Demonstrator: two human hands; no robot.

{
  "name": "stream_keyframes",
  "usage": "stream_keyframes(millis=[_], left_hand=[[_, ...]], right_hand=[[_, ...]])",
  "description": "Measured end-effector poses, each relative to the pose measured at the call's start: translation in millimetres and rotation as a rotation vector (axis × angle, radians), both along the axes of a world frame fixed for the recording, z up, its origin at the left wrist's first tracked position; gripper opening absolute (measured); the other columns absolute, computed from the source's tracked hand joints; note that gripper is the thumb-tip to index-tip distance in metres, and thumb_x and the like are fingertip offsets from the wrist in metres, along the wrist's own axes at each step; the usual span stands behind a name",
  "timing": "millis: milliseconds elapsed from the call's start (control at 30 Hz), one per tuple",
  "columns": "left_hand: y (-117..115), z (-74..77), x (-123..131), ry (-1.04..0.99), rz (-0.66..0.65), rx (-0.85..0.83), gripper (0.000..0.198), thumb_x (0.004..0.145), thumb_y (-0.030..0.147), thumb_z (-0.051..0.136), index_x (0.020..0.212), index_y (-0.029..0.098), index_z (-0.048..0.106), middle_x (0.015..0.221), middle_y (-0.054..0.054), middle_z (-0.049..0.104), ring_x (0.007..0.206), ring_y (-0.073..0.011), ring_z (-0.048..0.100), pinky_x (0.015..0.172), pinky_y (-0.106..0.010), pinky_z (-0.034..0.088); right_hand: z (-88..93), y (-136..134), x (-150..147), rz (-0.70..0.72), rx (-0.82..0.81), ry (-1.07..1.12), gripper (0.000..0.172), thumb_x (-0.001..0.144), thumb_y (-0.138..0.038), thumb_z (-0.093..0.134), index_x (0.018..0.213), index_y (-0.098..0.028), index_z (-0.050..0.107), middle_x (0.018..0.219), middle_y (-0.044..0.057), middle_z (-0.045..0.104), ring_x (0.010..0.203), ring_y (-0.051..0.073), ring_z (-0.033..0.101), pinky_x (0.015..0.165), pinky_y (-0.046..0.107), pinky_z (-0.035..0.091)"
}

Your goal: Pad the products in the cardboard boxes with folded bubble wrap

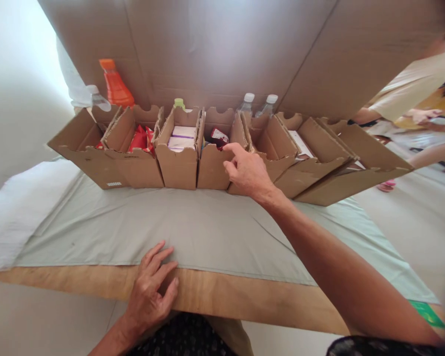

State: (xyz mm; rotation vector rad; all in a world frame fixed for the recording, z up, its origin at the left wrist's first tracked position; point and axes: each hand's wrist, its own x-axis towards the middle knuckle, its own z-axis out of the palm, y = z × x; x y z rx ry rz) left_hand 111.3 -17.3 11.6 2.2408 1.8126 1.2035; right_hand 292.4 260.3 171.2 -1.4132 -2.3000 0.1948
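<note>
A row of cardboard compartments, reached into from the near side.

The right hand (247,170) is stretched to the rim of the middle cardboard bin (212,170), its fingers loosely spread and nothing gripped; the forefinger is pointed at a dark red packet (218,137) lying inside that bin (contact cannot be told). The left hand (150,289) is laid flat, fingers splayed, on the near edge of the wooden table (226,296), its fingertips on the grey cloth (170,227). White boxes (181,138) are stacked in the bin just to the left.

Cardboard boxes (178,165) hide most of the bottles (259,106) behind; box contents partly hidden
</note>
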Motion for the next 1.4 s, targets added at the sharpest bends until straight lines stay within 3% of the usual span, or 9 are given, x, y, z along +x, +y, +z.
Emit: stream_keyframes(millis=[200, 467, 633, 733, 833, 1033, 1333, 1400], left_hand=[[-0.3, 1.4, -0.4, -0.006, 0.005, -0.016, 0.023, 0.092, 0.01, 0.058, 0.112, 0.02, 0.065, 0.132, -0.016, 0.068, 0.141, -0.0359, 0.052, 0.105, -0.06, 0.053], [1.0, 2.7, 1.6, -0.035, 0.017, 0.018, 0.025, 0.089, 0.009, 0.058, 0.111, 0.019, 0.067, 0.13, -0.015, 0.069, 0.14, -0.0349, 0.054, 0.105, -0.056, 0.055], [1.6, 4.8, 0.8, -0.05, 0.013, 0.023, 0.026, 0.088, 0.008, 0.058, 0.11, 0.019, 0.068, 0.129, -0.015, 0.07, 0.139, -0.0348, 0.054, 0.105, -0.055, 0.056], [1.8, 5.3, 0.8, -0.049, 0.004, 0.017, 0.027, 0.088, 0.008, 0.058, 0.11, 0.019, 0.068, 0.129, -0.016, 0.07, 0.14, -0.0348, 0.054, 0.105, -0.056, 0.055], [2.3, 4.7, 0.8, -0.06, 0.011, 0.02, 0.028, 0.088, 0.008, 0.056, 0.111, 0.019, 0.067, 0.128, -0.016, 0.069, 0.14, -0.0343, 0.053, 0.105, -0.056, 0.056], [2.6, 4.8, 0.4, -0.073, 0.02, 0.029, 0.029, 0.087, 0.007, 0.057, 0.111, 0.019, 0.067, 0.129, -0.016, 0.069, 0.141, -0.0336, 0.052, 0.105, -0.056, 0.056], [1.1, 4.4, -0.1, -0.104, 0.02, 0.015, 0.03, 0.086, 0.008, 0.057, 0.112, 0.018, 0.067, 0.13, -0.017, 0.069, 0.141, -0.0354, 0.052, 0.105, -0.058, 0.055], [1.1, 3.5, -0.3, -0.118, 0.018, 0.016, 0.031, 0.086, 0.008, 0.058, 0.113, 0.018, 0.067, 0.13, -0.018, 0.069, 0.141, -0.0362, 0.052, 0.105, -0.059, 0.055]], right_hand=[[4.1, 4.8, -5.4, -0.091, 0.04, -0.121, 0.033, 0.094, -0.019, 0.051, 0.122, -0.021, 0.068, 0.094, 0.011, 0.076, 0.086, 0.028, 0.068, 0.077, 0.036, 0.045], [4.0, 5.0, 4.1, -0.112, 0.065, -0.12, 0.024, 0.092, -0.02, 0.055, 0.109, -0.023, 0.071, 0.081, 0.007, 0.074, 0.081, 0.027, 0.068, 0.076, 0.036, 0.046], [9.7, -20.1, -4.9, 0.041, 0.083, -0.021, 0.05, 0.091, -0.02, 0.057, 0.141, -0.022, 0.057, 0.081, 0.003, 0.075, 0.078, 0.024, 0.068, 0.077, 0.035, 0.048], [16.8, -34.7, -31.1, 0.153, 0.054, -0.041, 0.055, 0.094, -0.019, 0.054, 0.15, -0.022, 0.051, 0.086, 0.003, 0.076, 0.079, 0.023, 0.069, 0.079, 0.034, 0.047], [21.2, -31.9, -62.3, 0.189, 0.0, -0.093, 0.063, 0.094, -0.018, 0.055, 0.156, -0.02, 0.043, 0.092, 0.006, 0.077, 0.085, 0.024, 0.07, 0.079, 0.034, 0.047], [19.2, -11.1, -85.2, 0.12, -0.04, -0.078, 0.028, 0.095, -0.015, 0.052, 0.114, -0.019, 0.073, 0.093, 0.008, 0.077, 0.085, 0.023, 0.068, 0.077, 0.032, 0.044], [15.3, -12.5, -72.4, 0.129, -0.003, -0.01, 0.024, 0.091, -0.016, 0.054, 0.102, -0.021, 0.075, 0.082, 0.004, 0.076, 0.079, 0.022, 0.068, 0.076, 0.033, 0.045], [18.6, -17.2, -72.2, 0.154, 0.021, 0.025, 0.027, 0.09, -0.017, 0.055, 0.109, -0.021, 0.074, 0.079, 0.003, 0.075, 0.076, 0.022, 0.067, 0.077, 0.034, 0.046]])
